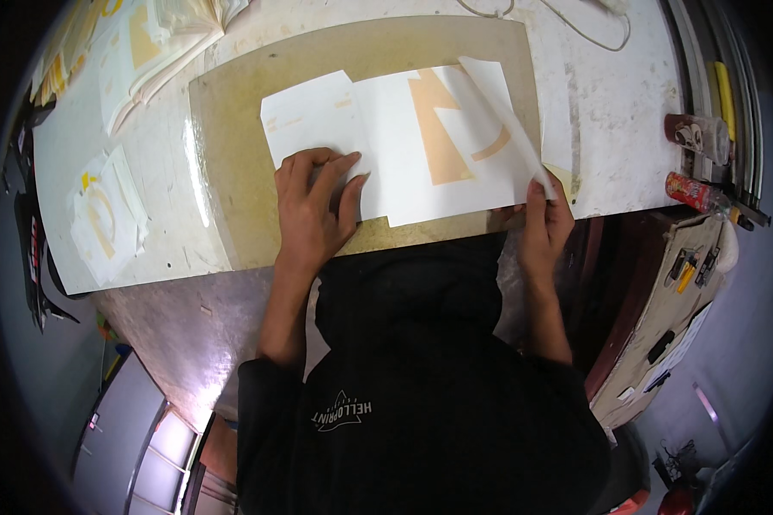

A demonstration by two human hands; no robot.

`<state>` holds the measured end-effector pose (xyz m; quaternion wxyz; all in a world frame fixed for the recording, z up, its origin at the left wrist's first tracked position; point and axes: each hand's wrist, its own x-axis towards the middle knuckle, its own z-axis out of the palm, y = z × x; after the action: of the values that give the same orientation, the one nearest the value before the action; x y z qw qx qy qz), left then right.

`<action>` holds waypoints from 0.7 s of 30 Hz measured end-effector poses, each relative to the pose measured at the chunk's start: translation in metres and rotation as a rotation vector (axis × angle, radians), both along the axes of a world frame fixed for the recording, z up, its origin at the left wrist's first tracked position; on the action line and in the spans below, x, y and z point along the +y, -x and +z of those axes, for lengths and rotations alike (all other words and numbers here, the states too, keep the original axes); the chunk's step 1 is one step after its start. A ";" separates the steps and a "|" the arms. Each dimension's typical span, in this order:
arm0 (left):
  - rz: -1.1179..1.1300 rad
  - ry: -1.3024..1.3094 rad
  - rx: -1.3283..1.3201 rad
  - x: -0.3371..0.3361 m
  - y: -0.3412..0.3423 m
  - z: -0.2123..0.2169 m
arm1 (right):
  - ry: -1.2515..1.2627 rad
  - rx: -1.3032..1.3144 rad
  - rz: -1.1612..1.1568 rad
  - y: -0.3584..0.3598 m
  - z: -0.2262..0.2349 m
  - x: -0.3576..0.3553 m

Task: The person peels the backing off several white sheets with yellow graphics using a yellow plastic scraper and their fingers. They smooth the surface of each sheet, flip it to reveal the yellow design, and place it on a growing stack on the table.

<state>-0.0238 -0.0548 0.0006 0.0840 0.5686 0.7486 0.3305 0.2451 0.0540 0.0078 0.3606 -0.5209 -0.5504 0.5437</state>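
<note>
While its forearm slants up from the lower edge, the left hand (315, 206) lies over the left part of the white paper (395, 142), fingers bent, index tip and thumb set slightly apart; whether it pinches or only presses, cannot tell. The right hand (547, 206), wrist nearly upright, holds the lower corner of a loose flap (508, 120) narrowly between thumb and fingers. The paper lies on a yellowish mat (232, 163) near the front edge of the table (610, 129). Its left part bears faint orange marks and a stepped top edge; the middle is plain white; farther right, a broad orange shape and a curved stripe show, the latter running up to the flap, which slopes diagonally, thin and whitish.
</note>
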 end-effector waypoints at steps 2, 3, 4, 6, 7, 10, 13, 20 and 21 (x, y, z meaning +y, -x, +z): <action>-0.003 -0.009 0.010 -0.002 0.002 -0.001 | 0.017 -0.171 -0.082 0.011 0.002 0.004; -0.005 -0.013 0.020 -0.002 0.002 -0.001 | 0.026 -0.252 -0.119 0.017 0.003 0.006; -0.006 -0.016 0.031 0.000 0.000 -0.001 | -0.005 -0.266 -0.117 0.018 0.004 0.007; 0.004 0.003 0.089 0.000 -0.001 0.001 | -0.062 -0.291 -0.107 0.019 0.008 0.006; 0.015 0.023 0.136 0.000 -0.002 0.003 | -0.265 -0.332 -0.043 0.024 0.011 0.002; 0.008 0.115 0.165 0.000 -0.001 0.000 | -0.697 -0.354 0.134 0.053 0.041 -0.017; -0.090 0.197 0.170 -0.007 0.010 -0.008 | -0.655 -0.225 0.355 0.086 0.058 -0.051; -0.071 0.234 0.222 -0.001 0.008 -0.013 | -0.601 -0.101 0.711 0.100 0.059 -0.022; -0.056 0.239 0.227 0.000 0.006 -0.013 | -0.631 -0.220 0.646 0.105 0.039 -0.010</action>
<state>-0.0294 -0.0553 -0.0126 0.0751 0.6091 0.7710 0.1700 0.1401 0.0435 0.0466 0.2534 -0.2422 -0.8579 0.3757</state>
